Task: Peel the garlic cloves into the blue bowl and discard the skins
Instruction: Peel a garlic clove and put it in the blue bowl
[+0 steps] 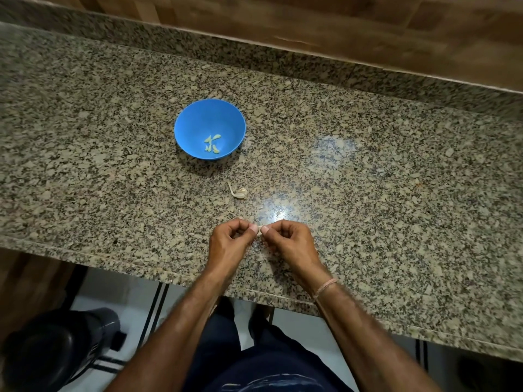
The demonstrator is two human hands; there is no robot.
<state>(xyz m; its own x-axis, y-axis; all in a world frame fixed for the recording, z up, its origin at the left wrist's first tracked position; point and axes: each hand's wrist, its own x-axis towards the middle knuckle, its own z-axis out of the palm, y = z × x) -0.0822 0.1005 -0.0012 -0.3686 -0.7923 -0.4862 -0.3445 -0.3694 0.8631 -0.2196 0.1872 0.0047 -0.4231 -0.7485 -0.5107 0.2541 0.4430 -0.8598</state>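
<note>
A blue bowl (198,120) stands on the granite counter (368,171), and several pale peeled garlic cloves (211,143) lie at its bottom. Between the bowl and my hands lies a small heap of garlic with a stem and papery skin (240,192). Near the counter's front edge my left hand (229,244) and my right hand (288,241) meet, fingers curled. Their thumbs and fingertips pinch a small pale garlic clove (259,232) between them, and the fingers hide most of it.
A wooden wall panel (368,26) rises behind the counter's raised back ledge. Below the front edge on the left, a dark bin-like container (56,346) sits on the white tiled floor. My legs in dark trousers show below the counter.
</note>
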